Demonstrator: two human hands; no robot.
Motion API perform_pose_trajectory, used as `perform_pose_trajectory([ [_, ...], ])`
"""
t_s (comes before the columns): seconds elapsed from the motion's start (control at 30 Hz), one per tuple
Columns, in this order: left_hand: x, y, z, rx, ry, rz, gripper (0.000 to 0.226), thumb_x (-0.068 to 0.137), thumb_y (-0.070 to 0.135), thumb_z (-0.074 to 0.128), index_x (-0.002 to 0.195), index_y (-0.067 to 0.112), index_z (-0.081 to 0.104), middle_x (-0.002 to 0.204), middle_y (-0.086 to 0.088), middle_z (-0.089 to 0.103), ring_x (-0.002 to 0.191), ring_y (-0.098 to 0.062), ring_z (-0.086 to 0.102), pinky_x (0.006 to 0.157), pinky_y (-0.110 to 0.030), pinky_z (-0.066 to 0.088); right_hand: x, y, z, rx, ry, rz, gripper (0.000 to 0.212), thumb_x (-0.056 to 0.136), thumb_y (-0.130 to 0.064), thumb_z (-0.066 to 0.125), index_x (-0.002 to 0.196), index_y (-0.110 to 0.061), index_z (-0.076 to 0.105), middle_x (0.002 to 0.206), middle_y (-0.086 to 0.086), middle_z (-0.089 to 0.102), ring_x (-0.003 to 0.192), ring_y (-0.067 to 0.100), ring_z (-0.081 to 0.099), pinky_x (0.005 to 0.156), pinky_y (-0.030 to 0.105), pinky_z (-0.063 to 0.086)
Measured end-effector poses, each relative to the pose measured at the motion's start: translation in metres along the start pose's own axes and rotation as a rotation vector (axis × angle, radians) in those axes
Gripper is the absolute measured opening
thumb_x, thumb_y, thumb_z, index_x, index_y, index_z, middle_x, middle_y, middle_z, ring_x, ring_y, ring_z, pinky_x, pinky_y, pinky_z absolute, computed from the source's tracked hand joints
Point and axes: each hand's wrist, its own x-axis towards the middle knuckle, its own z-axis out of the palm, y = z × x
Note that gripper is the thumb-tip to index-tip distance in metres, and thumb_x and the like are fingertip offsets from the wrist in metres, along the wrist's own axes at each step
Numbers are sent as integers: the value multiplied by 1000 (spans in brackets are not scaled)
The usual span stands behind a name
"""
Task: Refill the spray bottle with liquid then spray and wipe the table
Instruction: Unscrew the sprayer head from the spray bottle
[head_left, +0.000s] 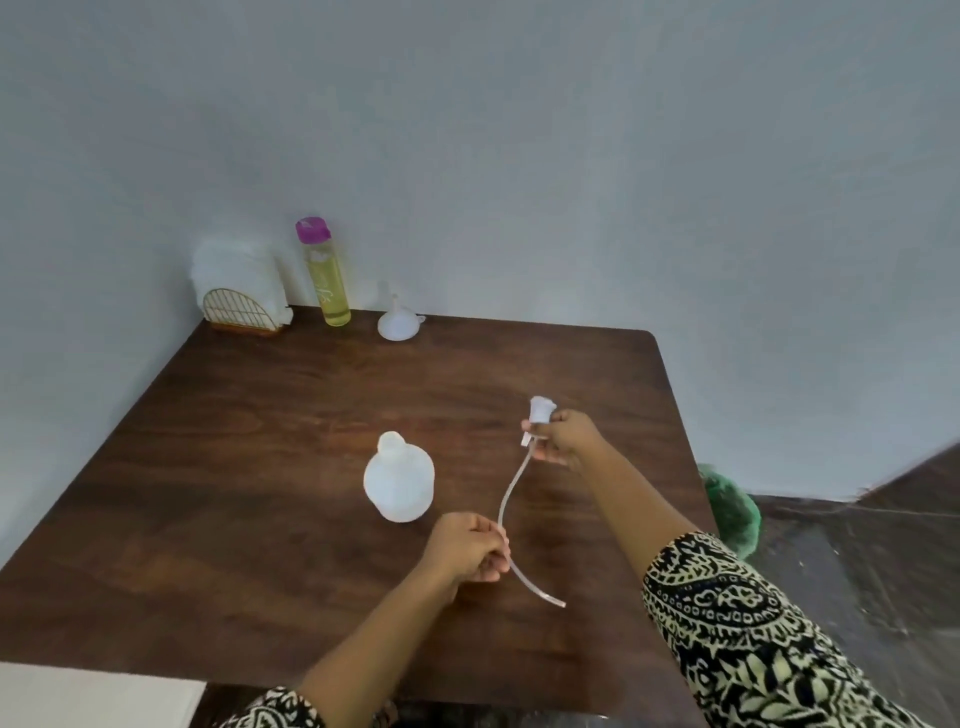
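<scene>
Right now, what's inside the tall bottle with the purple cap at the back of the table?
Yellow liquid fills most of the tall bottle; a small clear gap sits under the purple cap. Its label hides part of the liquid.

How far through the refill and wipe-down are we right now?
Done: the spray head is off the white bottle, which stands open on the table. In hand: the right hand holds the spray head, the left hand its dip tube. Left: the funnel and yellow liquid bottle stand untouched at the back, so filling, spraying and wiping with the napkins remain.
</scene>
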Motion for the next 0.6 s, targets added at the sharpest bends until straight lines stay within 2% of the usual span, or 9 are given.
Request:
perform_pose_trajectory([
  [0.03,3,-8,5,22,6,-9,10,85,-3,60,83,6,63,66,-9,68,54,-15,66,50,-24,53,3,12,-2,22,6,26,26,80,2,71,95,-3,50,82,13,57,52,15,61,41,25,54],
  [0.1,9,-18,11,66,24,-16,11,85,-2,59,87,9,60,69,-8,69,56,-17,66,51,-26,52,7,28,-4,15,6,40,31,81,0,71,102,-5,48,81,10,58,59,15,58,47,28,56],
  [0.2,14,-24,14,147,68,10,11,86,1,60,90,12,59,73,-8,69,56,-17,66,52,-27,53,14,34,-5,-55,-6,34,38,81,-4,73,114,-4,53,96,12,60,67,15,58,63,34,54],
  [0.3,16,-23,12,257,115,83,11,85,6,65,91,13,60,74,-7,70,56,-17,67,53,-28,57,22,31,-4,-114,8,43,46,79,-6,75,119,-5,51,104,12,60,71,16,59,61,34,53],
  [0.43,20,-24,9,302,134,110,17,84,6,67,95,15,58,68,-7,69,59,-22,69,60,-36,60,30,35,-1,-200,108,53,44,75,-10,79,109,-10,50,104,10,59,76,17,60,68,36,54],
  [0.6,24,-25,11,358,161,119,22,88,12,66,105,21,55,71,-5,70,65,-24,72,63,-35,61,30,43,2,-427,232,-47,52,72,-30,81,111,-10,51,111,6,58,93,22,63,56,32,56],
])
